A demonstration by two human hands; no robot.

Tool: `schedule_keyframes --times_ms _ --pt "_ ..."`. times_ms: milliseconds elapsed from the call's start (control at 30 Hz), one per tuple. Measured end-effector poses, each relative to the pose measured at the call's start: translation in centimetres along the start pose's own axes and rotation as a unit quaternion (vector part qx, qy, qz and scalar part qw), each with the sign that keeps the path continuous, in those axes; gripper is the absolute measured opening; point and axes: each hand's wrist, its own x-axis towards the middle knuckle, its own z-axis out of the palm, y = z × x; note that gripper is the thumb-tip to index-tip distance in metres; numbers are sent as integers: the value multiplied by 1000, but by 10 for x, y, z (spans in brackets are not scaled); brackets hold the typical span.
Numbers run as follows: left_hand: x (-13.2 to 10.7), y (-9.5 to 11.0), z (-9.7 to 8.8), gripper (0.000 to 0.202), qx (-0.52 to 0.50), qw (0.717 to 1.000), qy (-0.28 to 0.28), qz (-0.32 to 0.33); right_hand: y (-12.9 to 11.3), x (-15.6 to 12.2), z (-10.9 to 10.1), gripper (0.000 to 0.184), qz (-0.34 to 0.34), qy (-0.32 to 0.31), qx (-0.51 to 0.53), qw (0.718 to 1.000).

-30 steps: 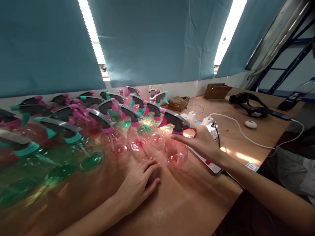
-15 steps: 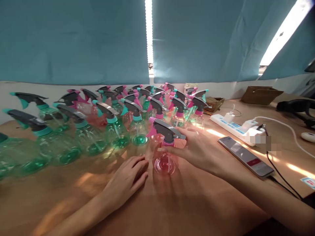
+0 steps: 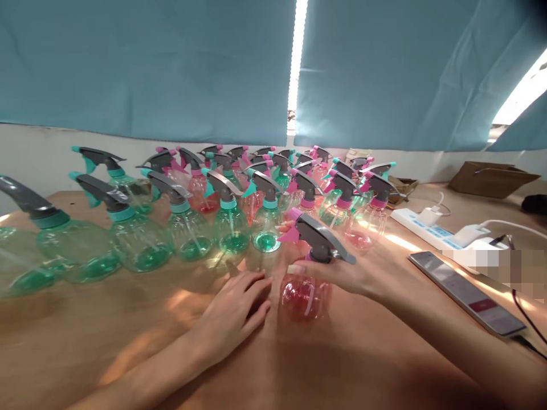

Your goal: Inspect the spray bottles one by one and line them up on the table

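My right hand [image 3: 337,270] is wrapped round the neck of a pink spray bottle [image 3: 301,297] with a grey and pink trigger head. The bottle leans slightly, its nozzle toward the upper left; whether its base touches the table is hard to tell. Flat on the wooden table, just left of that bottle, rests my left hand [image 3: 237,304], fingers loosely stretched and holding nothing. Ahead of it stands a green spray bottle [image 3: 267,230] with a teal collar. Another green spray bottle [image 3: 232,230] is beside that one.
Several more green and pink spray bottles fill the back and left of the table [image 3: 179,364]. To the right lie a phone [image 3: 465,293] and a white power strip [image 3: 427,230] with plugs and cables. A brown box [image 3: 493,179] sits at the back right, before a blue curtain [image 3: 192,74].
My view has turned left, so the scene shifts right. My right hand's fingers now reach round behind the pink bottle, which is more tilted. My left hand stays on the table.
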Motion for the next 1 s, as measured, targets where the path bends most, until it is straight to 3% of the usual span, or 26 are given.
schedule_keyframes --times_ms 133,367,467,600,800,1000 --pt "-1 -1 2 32 5 1000 9 -3 -2 7 5 18 39 -32 60 997" --pt "-1 1 3 32 12 1000 -5 -16 13 10 16 18 28 -42 140 989" --pt "-2 1 3 32 16 1000 -2 -16 13 10 16 10 20 -25 136 990" --pt "-2 0 5 33 26 1000 6 -9 10 13 12 26 -28 -15 131 991" --pt "-3 -2 7 35 56 998 13 -4 11 14 7 21 -58 -33 138 988" --pt "-4 -2 8 37 96 995 19 -4 13 14 5 28 -67 -34 147 986"
